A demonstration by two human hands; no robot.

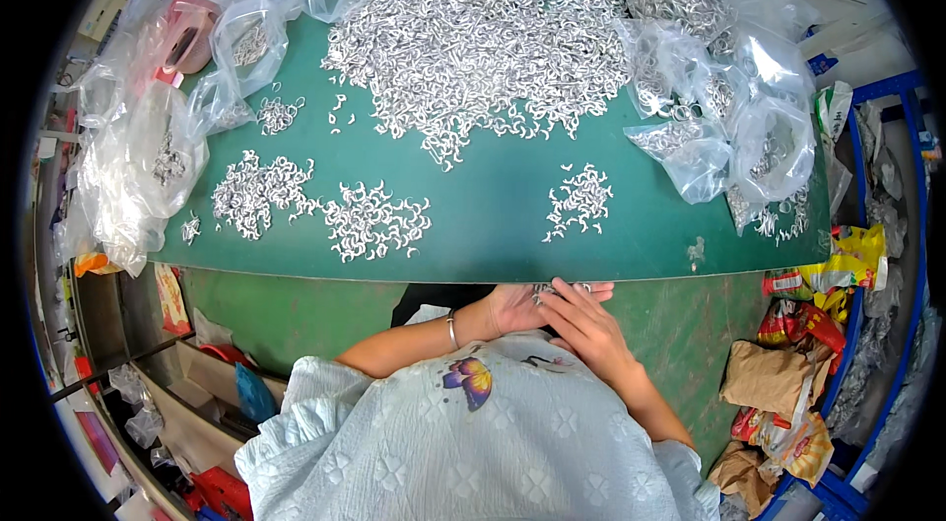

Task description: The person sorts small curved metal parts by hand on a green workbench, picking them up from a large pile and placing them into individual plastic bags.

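Just off the table's front edge, my left hand (514, 308) is turned palm up with a few small silvery metal pieces (540, 290) in it. My right hand (591, 326) lies across it from the right, its fingers stretched out over the left palm and fingers. Whether the right fingertips grip a piece cannot be made out. On the green table (483, 191) ahead, a small heap of curved metal pieces (581, 200) is nearest to both hands. Two similar heaps, a middle one (374, 222) and a left one (261, 194), lie to the left.
A large pile of silvery curved pieces (473, 38) covers the table's far middle. Clear plastic bags of metal parts crowd the right side (705, 87) and left side (148, 146). A pink container (187, 33) stands far left. Packets and a brown paper bag (774, 375) lie at right beside blue shelving (902, 324).
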